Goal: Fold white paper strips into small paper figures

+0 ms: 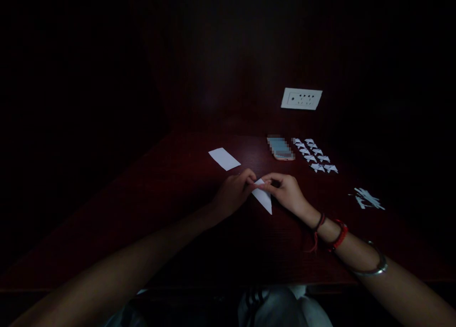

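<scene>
Between my two hands is a small white sheet of paper (262,199), folded to a pointed, triangle-like shape with its tip toward me. My left hand (233,191) pinches its upper left edge, fingers curled in. On the upper right side, my right hand (287,191) grips the same paper between thumb and fingers. The fingertips of both hands come close together at the paper's top and hide part of it. A flat white paper rectangle (224,158) lies on the table just beyond my left hand.
Dark red table (171,175) under dim light. Beyond my right hand lies a phone (280,148), partly pixelated. Several small folded paper pieces (309,158) sit in two rows beside it. A pile of thin paper strips (368,198) is at the right. A socket panel (301,99) is on the back wall.
</scene>
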### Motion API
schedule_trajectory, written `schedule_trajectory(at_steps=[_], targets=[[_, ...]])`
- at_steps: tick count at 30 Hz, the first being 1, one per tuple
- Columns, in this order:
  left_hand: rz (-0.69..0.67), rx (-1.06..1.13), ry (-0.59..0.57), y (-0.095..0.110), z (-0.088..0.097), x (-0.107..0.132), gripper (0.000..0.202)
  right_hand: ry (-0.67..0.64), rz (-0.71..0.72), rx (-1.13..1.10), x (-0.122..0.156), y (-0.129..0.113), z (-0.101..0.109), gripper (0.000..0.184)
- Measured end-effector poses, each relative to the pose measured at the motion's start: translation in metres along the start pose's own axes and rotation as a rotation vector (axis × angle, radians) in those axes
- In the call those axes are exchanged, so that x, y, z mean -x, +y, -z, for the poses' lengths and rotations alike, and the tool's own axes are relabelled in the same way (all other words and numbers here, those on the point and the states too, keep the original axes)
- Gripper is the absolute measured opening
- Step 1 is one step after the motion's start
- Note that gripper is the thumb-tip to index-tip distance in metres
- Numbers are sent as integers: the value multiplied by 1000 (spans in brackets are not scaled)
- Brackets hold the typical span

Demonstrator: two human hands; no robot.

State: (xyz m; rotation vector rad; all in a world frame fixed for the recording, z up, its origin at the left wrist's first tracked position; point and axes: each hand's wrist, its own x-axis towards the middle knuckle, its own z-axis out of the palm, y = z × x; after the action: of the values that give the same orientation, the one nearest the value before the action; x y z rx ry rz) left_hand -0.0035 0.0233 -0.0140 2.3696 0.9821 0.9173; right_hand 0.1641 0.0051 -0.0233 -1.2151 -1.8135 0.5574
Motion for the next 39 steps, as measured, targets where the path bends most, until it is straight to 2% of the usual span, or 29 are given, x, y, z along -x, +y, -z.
schedule_trajectory(at_steps=[6,12,16,20,24,30,39], targets=[[-14,-46,-6,-2,2,0,12,26,-76,-88,1,3,0,19],[43,87,-68,-9,4,-1,17,-2,-113,-91,-1,10,3,23],[92,210,-106,-13,2,-3,17,-23,-84,-16,-2,12,5,28],[130,315,-113,-13,1,-4,20,-29,-63,38,-1,12,7,24],[135,291,-128,-13,0,-3,24,-42,-32,76,0,7,8,20],[104,261,-148,-19,-3,-2,14,-92,16,177,2,-3,8,19],[92,243,-163,-16,-1,-1,12,-125,-43,76,-1,5,6,27]])
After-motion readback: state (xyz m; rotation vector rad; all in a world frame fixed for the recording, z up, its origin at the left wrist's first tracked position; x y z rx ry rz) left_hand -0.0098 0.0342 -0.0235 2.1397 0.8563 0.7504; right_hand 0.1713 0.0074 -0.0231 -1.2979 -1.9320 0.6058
